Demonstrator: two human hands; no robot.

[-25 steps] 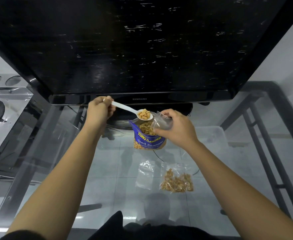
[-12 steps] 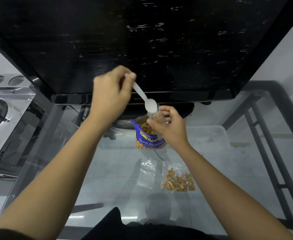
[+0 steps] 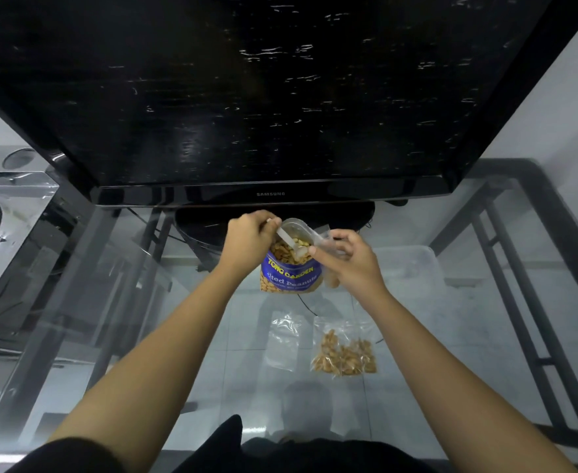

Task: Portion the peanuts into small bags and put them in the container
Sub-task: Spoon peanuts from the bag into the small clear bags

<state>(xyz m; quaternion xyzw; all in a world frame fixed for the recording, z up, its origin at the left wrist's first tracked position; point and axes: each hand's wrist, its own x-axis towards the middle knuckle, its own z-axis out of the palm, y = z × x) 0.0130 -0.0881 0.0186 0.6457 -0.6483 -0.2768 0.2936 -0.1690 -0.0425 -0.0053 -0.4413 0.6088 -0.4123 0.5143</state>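
A blue peanut bag (image 3: 291,273) stands open on the glass table below the television. My left hand (image 3: 248,233) grips a white plastic spoon (image 3: 289,240) whose bowl dips among the peanuts in the bag's mouth. My right hand (image 3: 347,259) pinches a small clear bag (image 3: 321,242) at the peanut bag's right side. Nearer me lie a small bag filled with peanuts (image 3: 345,351) and an empty small clear bag (image 3: 285,339). A clear plastic container (image 3: 413,268) sits to the right of my right hand.
A large black television (image 3: 246,97) overhangs the back of the glass table (image 3: 144,336). Its round stand (image 3: 205,227) sits just behind the peanut bag. The table's metal frame (image 3: 519,302) runs along the right. A shiny appliance (image 3: 7,206) stands at far left.
My left hand came down from above the small bag and put the emptied spoon into the peanut bag. My right hand lowered slightly with the small bag.
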